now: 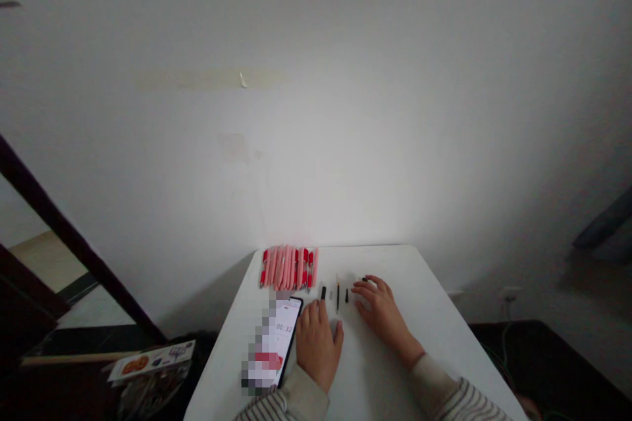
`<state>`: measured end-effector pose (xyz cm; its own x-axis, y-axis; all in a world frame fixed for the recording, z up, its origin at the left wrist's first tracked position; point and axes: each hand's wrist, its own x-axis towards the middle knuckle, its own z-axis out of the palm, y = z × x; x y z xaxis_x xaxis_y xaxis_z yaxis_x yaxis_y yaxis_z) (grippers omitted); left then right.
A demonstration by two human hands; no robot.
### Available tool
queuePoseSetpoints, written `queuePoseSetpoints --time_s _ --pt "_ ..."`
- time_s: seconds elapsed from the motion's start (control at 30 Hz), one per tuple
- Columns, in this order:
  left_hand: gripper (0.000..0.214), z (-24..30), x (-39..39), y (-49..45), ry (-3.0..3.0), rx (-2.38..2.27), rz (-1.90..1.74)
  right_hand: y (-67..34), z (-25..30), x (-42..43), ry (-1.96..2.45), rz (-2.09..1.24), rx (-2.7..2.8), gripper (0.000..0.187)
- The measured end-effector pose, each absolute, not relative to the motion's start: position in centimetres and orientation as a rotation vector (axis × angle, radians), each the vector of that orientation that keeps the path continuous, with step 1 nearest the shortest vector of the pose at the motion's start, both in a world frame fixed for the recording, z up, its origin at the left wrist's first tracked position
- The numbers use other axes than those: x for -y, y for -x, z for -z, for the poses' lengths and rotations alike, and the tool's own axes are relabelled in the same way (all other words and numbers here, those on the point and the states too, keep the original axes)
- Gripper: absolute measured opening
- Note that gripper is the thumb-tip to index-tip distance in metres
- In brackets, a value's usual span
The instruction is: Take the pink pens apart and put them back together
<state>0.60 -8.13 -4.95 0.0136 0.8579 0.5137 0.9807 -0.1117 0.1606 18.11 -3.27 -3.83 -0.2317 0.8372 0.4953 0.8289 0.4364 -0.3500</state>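
My left hand (317, 342) lies palm down on the white table, its fingers stretched out and its thumb apart. Just past its fingertips is a short black tube (323, 293). My right hand (382, 316) rests on the right with fingers spread; a small black piece (364, 279) shows by its fingertips, and I see no grip on it. Between the hands lie a thin pen refill (338, 296) with a dark lower part, a small black tapered piece (346, 295), and a tiny pale part (331, 294), perhaps a spring.
Red pens and pink strips (289, 268) lie in a row at the table's back left. A phone (281, 342) showing a timer lies left of my left hand. The wall (345, 145) stands directly behind the white table (385, 381). A box (153, 362) sits at lower left.
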Motion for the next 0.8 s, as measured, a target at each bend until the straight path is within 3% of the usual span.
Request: queuePoseSetpoints --time_s 0.8 --pt "0.037 5.2 8.1 -0.6 2.039 1.893 0.766 -18.7 3.9 3.7 1.277 0.028 1.918 0.026"
